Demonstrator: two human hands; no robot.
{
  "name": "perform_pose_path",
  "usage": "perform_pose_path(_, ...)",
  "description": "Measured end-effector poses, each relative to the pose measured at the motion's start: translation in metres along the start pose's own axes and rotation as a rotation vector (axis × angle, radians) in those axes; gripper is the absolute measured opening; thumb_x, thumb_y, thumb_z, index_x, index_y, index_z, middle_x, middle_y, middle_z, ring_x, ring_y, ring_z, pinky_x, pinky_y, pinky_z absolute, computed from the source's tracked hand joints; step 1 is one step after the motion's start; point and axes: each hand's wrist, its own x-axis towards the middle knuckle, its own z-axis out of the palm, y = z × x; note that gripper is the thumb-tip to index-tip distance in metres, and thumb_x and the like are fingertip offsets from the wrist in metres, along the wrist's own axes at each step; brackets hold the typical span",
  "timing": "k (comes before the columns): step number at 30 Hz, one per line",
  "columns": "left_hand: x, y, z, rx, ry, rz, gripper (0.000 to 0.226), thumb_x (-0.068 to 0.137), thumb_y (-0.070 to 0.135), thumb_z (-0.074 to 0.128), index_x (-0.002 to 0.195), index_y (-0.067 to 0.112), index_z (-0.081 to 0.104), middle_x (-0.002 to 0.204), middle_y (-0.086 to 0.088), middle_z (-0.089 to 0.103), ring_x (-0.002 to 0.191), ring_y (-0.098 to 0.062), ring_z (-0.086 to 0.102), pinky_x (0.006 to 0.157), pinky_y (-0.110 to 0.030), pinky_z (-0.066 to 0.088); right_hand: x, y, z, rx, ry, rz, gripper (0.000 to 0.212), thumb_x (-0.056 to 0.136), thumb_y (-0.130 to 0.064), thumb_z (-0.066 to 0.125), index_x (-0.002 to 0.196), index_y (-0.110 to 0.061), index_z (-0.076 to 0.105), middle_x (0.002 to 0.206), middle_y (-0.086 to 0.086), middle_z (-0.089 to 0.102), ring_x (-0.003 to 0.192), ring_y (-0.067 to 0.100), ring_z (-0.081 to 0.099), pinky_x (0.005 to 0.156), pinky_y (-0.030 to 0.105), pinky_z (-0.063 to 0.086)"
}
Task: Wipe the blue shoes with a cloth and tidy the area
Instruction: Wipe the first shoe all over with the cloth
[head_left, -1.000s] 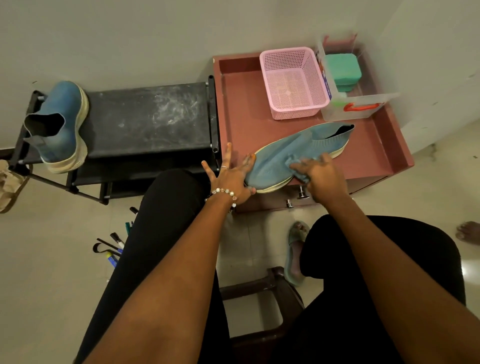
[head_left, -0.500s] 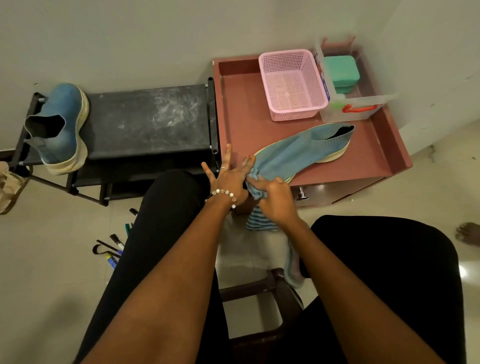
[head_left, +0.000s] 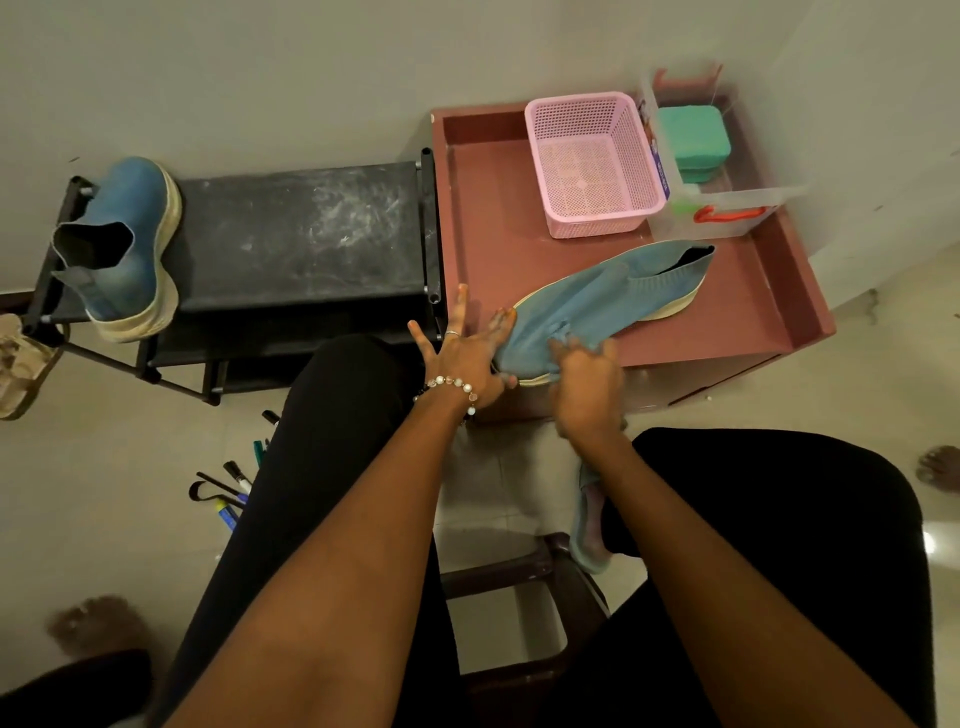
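While seated over the red-brown worktop (head_left: 753, 306), wiping one light blue shoe (head_left: 613, 296) lying on its side at the near edge. Second, darker blue shoe (head_left: 119, 249) parked well apart on the black rack (head_left: 301, 234), apparently still to be done. Pink basket (head_left: 592, 161) and clear box (head_left: 727, 202) at the worktop's far side. Left hand (head_left: 462, 358), fingers spread flat, bracing the toe. Right hand (head_left: 584, 384), blurred, apparently bunched on a blue cloth (head_left: 558, 332) against the upper; grip likely closed on it. Next: steady strokes toward the heel, then the other shoe.
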Motion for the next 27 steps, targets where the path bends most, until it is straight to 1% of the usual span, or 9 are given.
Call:
perform_pose_path(4,-0.005,0.003,-0.004,0.023,0.007,0.014,0.085,0.088,0.032,0.06,0.151,0.039,0.003,0.158,0.016,0.011,0.137,-0.018,-0.037,0.098,-0.069,-0.022,-0.012,-0.024,0.01,0.235,-0.077,-0.063,0.051,0.084,-0.001,0.048,0.131,-0.019,0.055,0.126,0.009,0.058,0.107,0.032,0.046,0.093,0.036,0.045)
perform_pose_path(7,-0.005,0.003,-0.004,0.012,0.019,0.0,0.086,0.086,0.014,0.053,0.151,0.039,0.004,0.159,0.016,0.009,0.137,-0.017,-0.036,0.1,-0.068,-0.022,-0.009,-0.017,0.007,0.299,-0.147,-0.269,0.056,0.083,0.007,0.048,0.132,-0.019,0.055,0.13,0.005,0.059,0.105,0.034,0.049,0.096,0.033,0.041)
perform_pose_path(10,-0.005,0.002,-0.002,0.021,0.031,0.008,0.084,0.086,0.022,0.056,0.151,0.041,0.005,0.157,0.018,0.014,0.137,-0.017,-0.037,0.099,-0.068,-0.023,0.002,0.005,0.006,0.181,-0.185,-0.437,0.056,0.083,0.004,0.055,0.132,-0.024,0.055,0.13,0.004,0.059,0.09,0.021,0.041,0.082,0.026,0.038)
perform_pose_path(12,-0.005,0.002,-0.003,0.015,0.02,0.019,0.086,0.085,0.037,0.061,0.151,0.04,0.006,0.157,0.018,0.015,0.137,-0.017,-0.037,0.1,-0.069,-0.022,0.011,0.022,0.004,0.098,-0.156,-0.496,0.054,0.079,0.004,0.061,0.126,-0.022,0.061,0.122,0.005,0.064,0.081,0.024,0.039,0.073,0.029,0.041)
perform_pose_path(15,-0.004,0.001,-0.003,-0.005,0.001,0.021,0.089,0.083,0.046,0.063,0.151,0.04,0.006,0.159,0.016,0.009,0.136,-0.015,-0.038,0.102,-0.069,-0.02,0.024,0.052,-0.004,0.02,-0.033,-0.454,0.05,0.076,0.004,0.063,0.119,-0.021,0.066,0.117,0.004,0.067,0.084,0.036,0.048,0.072,0.04,0.051)
perform_pose_path(18,-0.002,0.0,-0.002,-0.016,-0.01,0.014,0.09,0.082,0.047,0.063,0.15,0.041,0.005,0.159,0.015,0.006,0.134,-0.013,-0.04,0.101,-0.07,-0.02,0.028,0.057,-0.009,-0.003,0.007,-0.311,0.042,0.084,-0.005,0.061,0.12,-0.026,0.065,0.117,-0.002,0.066,0.093,0.036,0.046,0.079,0.044,0.049)
perform_pose_path(21,-0.003,0.002,-0.002,0.003,-0.006,0.015,0.09,0.083,0.045,0.063,0.151,0.04,0.005,0.158,0.017,0.011,0.136,-0.016,-0.039,0.101,-0.07,-0.02,0.019,0.036,0.001,0.078,-0.019,-0.115,0.037,0.09,-0.019,0.055,0.125,-0.029,0.06,0.117,0.004,0.061,0.104,0.032,0.045,0.09,0.041,0.043)
perform_pose_path(24,-0.005,0.004,-0.004,0.031,0.005,0.008,0.089,0.084,0.038,0.063,0.151,0.039,0.004,0.158,0.017,0.013,0.137,-0.017,-0.037,0.102,-0.07,-0.019,0.002,0.009,0.015,0.149,-0.125,-0.189,0.047,0.084,-0.003,0.053,0.127,-0.02,0.058,0.127,0.013,0.056,0.117,0.037,0.045,0.1,0.048,0.034)
perform_pose_path(27,-0.007,0.006,-0.006,0.06,0.0,-0.003,0.087,0.086,0.019,0.057,0.151,0.039,0.002,0.158,0.017,0.011,0.139,-0.018,-0.035,0.103,-0.071,-0.015,-0.007,-0.01,0.018,0.218,-0.117,-0.285,0.048,0.085,0.0,0.053,0.129,-0.018,0.057,0.126,0.008,0.057,0.107,0.034,0.044,0.095,0.038,0.04)
